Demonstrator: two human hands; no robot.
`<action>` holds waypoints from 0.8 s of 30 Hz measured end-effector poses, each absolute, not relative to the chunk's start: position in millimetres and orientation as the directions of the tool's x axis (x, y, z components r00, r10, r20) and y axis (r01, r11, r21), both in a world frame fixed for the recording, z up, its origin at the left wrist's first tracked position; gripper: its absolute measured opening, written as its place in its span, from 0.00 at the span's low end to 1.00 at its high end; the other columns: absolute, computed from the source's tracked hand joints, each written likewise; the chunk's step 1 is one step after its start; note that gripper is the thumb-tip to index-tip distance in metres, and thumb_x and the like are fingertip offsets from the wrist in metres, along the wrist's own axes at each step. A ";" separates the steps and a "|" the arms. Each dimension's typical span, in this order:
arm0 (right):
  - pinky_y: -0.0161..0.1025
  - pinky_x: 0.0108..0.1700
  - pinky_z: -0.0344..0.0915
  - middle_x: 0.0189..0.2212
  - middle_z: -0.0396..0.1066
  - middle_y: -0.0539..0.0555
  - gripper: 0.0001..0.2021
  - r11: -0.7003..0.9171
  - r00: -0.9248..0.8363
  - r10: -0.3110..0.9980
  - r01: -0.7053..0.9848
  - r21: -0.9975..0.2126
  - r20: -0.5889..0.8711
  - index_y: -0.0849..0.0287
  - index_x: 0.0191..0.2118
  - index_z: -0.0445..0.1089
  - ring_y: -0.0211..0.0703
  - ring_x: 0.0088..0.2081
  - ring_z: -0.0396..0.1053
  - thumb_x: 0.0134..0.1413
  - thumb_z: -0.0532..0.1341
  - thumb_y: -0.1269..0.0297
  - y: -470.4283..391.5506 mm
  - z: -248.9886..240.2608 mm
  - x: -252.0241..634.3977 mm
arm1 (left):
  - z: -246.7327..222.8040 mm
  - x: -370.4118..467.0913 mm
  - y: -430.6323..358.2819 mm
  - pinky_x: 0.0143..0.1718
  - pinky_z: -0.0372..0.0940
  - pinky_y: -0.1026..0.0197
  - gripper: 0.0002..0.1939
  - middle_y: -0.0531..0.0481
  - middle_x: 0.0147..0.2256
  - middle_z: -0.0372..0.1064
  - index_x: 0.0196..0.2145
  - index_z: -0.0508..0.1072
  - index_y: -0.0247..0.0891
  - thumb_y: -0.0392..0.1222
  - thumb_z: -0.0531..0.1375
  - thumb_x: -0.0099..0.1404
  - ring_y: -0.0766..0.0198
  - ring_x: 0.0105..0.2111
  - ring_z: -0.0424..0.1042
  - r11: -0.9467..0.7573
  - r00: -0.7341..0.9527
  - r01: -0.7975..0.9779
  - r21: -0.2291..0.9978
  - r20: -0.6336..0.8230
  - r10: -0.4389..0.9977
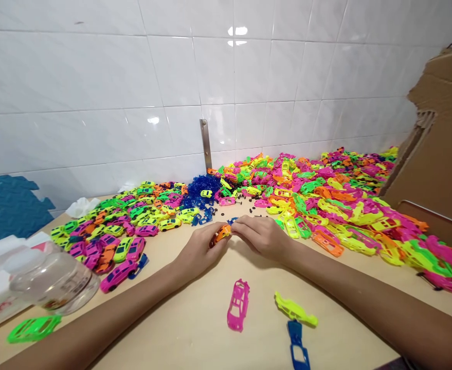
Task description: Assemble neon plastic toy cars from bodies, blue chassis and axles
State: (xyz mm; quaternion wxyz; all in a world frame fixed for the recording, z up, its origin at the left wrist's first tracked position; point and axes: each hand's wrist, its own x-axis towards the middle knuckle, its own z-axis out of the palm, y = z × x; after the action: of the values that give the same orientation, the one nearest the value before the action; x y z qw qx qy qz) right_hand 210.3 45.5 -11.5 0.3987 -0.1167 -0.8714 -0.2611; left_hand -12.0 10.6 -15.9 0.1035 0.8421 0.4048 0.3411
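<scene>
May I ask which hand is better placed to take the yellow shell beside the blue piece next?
Probably the right hand: though also at the orange car, it is nearer the yellow shell; the left hand grips the car.

Held orange car piece [222,234]: one. Shells away from the heaps: three, being one pink shell [242,304], one yellow shell [295,311], one green shell [34,329]. Bottle [54,282]: one. Metal strip [205,144]: one. Heaped cars [122,250], heaped shells [336,209]: too many to count.

On the table [187,329], the toy car [222,234] is between left hand [200,252] and right hand [262,237].
From there, piled cars [115,229] lie at nine to ten o'clock, small parts [203,186] at eleven, piled shells [320,203] at two, one shell [244,304] at six.
</scene>
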 end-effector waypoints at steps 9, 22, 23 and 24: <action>0.39 0.33 0.62 0.40 0.76 0.61 0.11 0.717 -0.748 -0.147 0.369 0.591 0.647 0.70 0.48 0.71 0.42 0.36 0.72 0.70 0.52 0.74 47.0 -4.6 214.0 | -18.4 -11.4 9.1 0.36 0.60 0.62 0.11 0.50 0.38 0.74 0.49 0.71 0.38 0.37 0.55 0.72 0.64 0.34 0.69 -0.649 0.457 0.614 0.448 0.469 0.756; 0.37 0.38 0.67 0.43 0.77 0.58 0.09 0.832 -0.637 -0.049 0.399 0.384 0.769 0.64 0.50 0.70 0.43 0.42 0.75 0.68 0.59 0.68 49.6 -13.5 215.7 | -14.1 -10.0 5.3 0.36 0.63 0.62 0.11 0.49 0.38 0.76 0.49 0.73 0.38 0.39 0.54 0.73 0.63 0.33 0.71 -0.662 0.464 0.604 0.443 0.481 0.744; 0.37 0.38 0.68 0.43 0.77 0.58 0.10 0.832 -0.637 -0.046 0.402 0.383 0.770 0.64 0.51 0.70 0.43 0.42 0.75 0.68 0.59 0.67 50.3 -13.7 216.0 | -14.5 -10.3 5.4 0.38 0.63 0.62 0.12 0.48 0.40 0.76 0.50 0.73 0.38 0.38 0.54 0.72 0.63 0.34 0.72 -0.667 0.468 0.599 0.443 0.482 0.741; 0.37 0.38 0.68 0.43 0.77 0.59 0.11 0.830 -0.641 -0.048 0.402 0.388 0.766 0.63 0.52 0.70 0.43 0.42 0.76 0.68 0.59 0.67 51.1 -13.8 216.4 | -15.0 -10.7 5.6 0.39 0.64 0.62 0.13 0.48 0.41 0.77 0.52 0.73 0.39 0.38 0.54 0.72 0.63 0.35 0.72 -0.672 0.472 0.595 0.441 0.484 0.737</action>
State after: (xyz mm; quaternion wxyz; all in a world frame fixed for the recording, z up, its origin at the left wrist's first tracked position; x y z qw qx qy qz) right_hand 216.4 51.1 -13.8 0.4113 -0.1024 -0.8635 -0.2734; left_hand -10.7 5.6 -15.0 0.1059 0.8514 0.3911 0.3330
